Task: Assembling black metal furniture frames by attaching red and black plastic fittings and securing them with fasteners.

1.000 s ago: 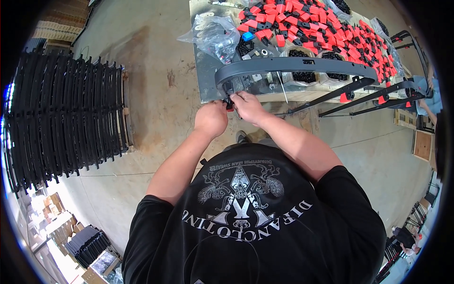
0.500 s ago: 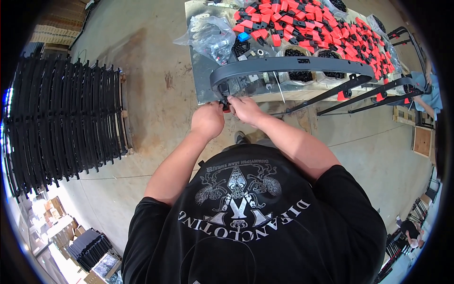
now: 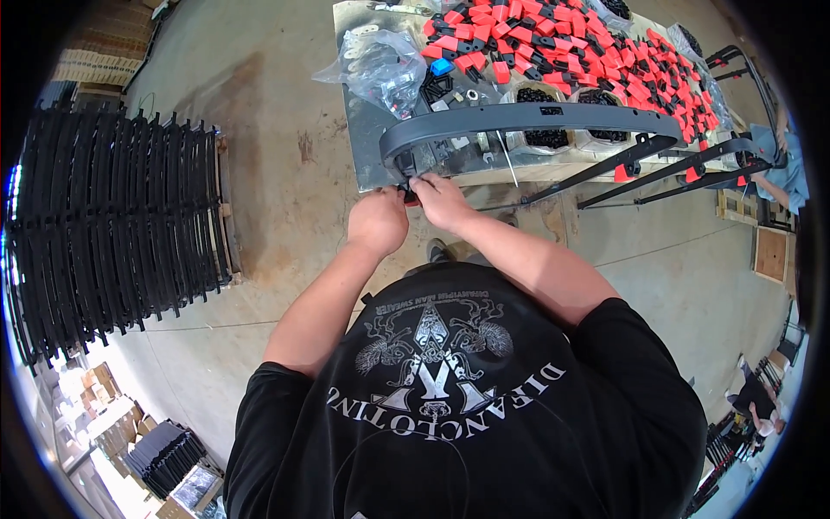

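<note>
A black metal frame with a curved end rests across the near side of the workbench. At the frame's lower left end, my left hand is closed around a small red-and-black plastic piece. Most of that piece is hidden by fingers. Close against it, my right hand pinches the same spot from the right, thumb toward the frame. How the piece sits on the frame cannot be made out.
Loose red-and-black plastic pieces cover the bench's far side. Bags of small black parts, a clear plastic bag and a screwdriver-like rod lie nearer. Stacked black bars stand left. Another person works at right.
My hands stay at the frame's end, the right one shifted slightly left and closer to the left. The bench and frame appear slightly further left. A distant person at lower right has moved.
</note>
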`<act>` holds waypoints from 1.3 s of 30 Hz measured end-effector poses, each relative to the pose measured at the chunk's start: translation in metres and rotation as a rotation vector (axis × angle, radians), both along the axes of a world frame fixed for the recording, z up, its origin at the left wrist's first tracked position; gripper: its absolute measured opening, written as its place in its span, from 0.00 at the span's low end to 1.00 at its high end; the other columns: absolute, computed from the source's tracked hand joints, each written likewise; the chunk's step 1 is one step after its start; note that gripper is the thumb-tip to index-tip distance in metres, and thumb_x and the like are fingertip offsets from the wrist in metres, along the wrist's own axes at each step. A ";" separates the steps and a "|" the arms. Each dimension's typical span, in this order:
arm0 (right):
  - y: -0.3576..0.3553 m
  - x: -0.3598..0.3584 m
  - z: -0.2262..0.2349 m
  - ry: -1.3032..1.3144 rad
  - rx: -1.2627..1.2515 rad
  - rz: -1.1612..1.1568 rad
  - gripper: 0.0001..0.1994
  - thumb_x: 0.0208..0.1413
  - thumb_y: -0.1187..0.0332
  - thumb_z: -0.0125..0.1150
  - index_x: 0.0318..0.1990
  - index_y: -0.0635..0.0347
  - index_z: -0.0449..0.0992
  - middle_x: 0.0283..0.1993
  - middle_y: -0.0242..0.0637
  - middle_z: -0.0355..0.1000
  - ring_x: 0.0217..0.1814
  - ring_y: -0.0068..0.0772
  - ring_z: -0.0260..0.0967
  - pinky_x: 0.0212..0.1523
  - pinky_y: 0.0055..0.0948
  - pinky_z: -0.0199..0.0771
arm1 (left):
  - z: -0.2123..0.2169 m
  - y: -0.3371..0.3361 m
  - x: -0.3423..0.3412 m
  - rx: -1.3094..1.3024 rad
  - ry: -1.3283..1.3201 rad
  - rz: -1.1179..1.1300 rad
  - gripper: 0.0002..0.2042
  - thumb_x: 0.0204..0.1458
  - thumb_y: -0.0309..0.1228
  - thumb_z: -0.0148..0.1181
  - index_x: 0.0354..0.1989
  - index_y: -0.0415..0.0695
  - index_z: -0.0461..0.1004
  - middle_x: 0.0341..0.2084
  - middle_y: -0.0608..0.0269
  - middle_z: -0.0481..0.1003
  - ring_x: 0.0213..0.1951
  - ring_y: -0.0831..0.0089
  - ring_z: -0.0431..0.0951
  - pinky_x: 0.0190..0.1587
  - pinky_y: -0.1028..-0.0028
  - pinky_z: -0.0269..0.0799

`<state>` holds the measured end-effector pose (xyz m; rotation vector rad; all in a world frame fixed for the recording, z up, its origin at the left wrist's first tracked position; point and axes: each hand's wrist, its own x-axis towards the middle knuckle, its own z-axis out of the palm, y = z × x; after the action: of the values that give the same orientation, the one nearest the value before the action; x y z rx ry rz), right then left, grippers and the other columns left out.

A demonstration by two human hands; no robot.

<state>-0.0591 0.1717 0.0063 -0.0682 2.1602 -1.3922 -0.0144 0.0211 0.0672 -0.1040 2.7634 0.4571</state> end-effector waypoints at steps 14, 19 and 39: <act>-0.006 0.005 0.019 -0.132 -0.082 -0.086 0.25 0.69 0.53 0.44 0.49 0.69 0.76 0.44 0.62 0.77 0.52 0.63 0.74 0.53 0.52 0.71 | -0.006 0.002 0.000 -0.042 0.068 -0.044 0.15 0.66 0.36 0.46 0.39 0.39 0.77 0.38 0.41 0.80 0.41 0.45 0.82 0.46 0.51 0.77; 0.019 -0.026 -0.002 0.225 0.285 -0.134 0.28 0.66 0.54 0.51 0.60 0.74 0.68 0.61 0.68 0.66 0.56 0.60 0.74 0.56 0.50 0.74 | -0.009 -0.001 0.007 -0.036 0.132 -0.057 0.15 0.66 0.36 0.46 0.39 0.39 0.76 0.37 0.40 0.80 0.39 0.43 0.81 0.45 0.50 0.76; 0.078 -0.098 -0.034 0.124 0.705 -0.028 0.19 0.63 0.63 0.53 0.55 0.68 0.73 0.55 0.54 0.76 0.57 0.46 0.77 0.56 0.39 0.78 | -0.003 0.003 0.003 0.025 0.100 -0.010 0.15 0.66 0.37 0.48 0.44 0.40 0.78 0.36 0.40 0.80 0.40 0.41 0.80 0.44 0.49 0.75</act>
<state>-0.1572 0.2501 -0.0279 0.1456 2.6376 -0.5842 -0.0113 0.0238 0.0639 -0.0627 2.8537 0.5074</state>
